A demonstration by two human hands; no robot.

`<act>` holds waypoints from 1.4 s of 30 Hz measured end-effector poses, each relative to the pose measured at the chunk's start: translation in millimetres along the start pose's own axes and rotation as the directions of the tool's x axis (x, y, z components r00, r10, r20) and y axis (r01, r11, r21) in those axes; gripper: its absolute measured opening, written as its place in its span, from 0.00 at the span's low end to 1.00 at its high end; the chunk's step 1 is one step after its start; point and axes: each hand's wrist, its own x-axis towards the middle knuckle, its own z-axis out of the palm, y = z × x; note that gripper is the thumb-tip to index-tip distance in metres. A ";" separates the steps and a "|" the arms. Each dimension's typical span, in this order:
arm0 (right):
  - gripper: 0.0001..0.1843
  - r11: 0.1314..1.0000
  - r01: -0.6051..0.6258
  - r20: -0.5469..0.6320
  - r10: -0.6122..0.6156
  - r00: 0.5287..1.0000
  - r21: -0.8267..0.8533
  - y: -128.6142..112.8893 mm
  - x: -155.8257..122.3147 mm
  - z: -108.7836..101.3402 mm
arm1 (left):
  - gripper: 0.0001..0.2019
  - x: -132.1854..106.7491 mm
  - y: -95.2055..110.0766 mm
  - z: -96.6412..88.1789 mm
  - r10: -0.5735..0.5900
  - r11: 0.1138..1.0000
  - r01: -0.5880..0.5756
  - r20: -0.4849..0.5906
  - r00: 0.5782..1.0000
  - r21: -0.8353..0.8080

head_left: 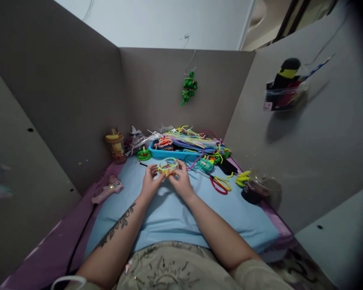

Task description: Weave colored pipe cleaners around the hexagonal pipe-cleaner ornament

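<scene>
Pale blue cloth [169,219] lies between gray panels [154,84] as the left hand [152,181] and right hand [181,180] pinch opposite sides of a colorful ring [165,172], apparently raised off the surface. Uneven finger pressure could bend it out of round. To the right, an outward swing might knock red-and-yellow scissors [220,191]; beyond, fuzzy stems [191,139] heaped over a blue tray [178,154] could snag the ring if it drifts forward.

The khaki shirt [199,268] has dark line print [166,272] and short sleeves [257,274]; beyond it, a leafy tattoo [117,227] marks the left forearm [134,220].
</scene>
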 end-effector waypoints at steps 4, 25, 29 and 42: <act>0.05 0.996 0.093 0.045 -0.092 0.995 -0.004 -3.0 -3.9 0.2 | 0.24 1.4 2.8 -0.2 -0.030 0.998 0.031 0.005 1.000 -0.057; 0.05 0.999 -0.043 -0.042 0.044 0.998 0.031 -1.0 -0.2 0.4 | 0.16 -8.8 6.1 -5.0 0.453 0.773 -0.348 -0.076 0.888 0.531; 0.05 1.000 -0.013 -0.056 0.014 0.998 0.017 -1.9 -1.0 -0.4 | 0.10 -13.0 11.2 -4.0 0.406 0.702 -0.342 0.044 0.913 0.624; 0.07 0.997 0.074 0.015 -0.073 0.997 -0.033 -0.7 -2.2 -0.1 | 0.09 -19.8 17.0 7.3 0.286 0.614 -0.381 0.255 0.923 0.691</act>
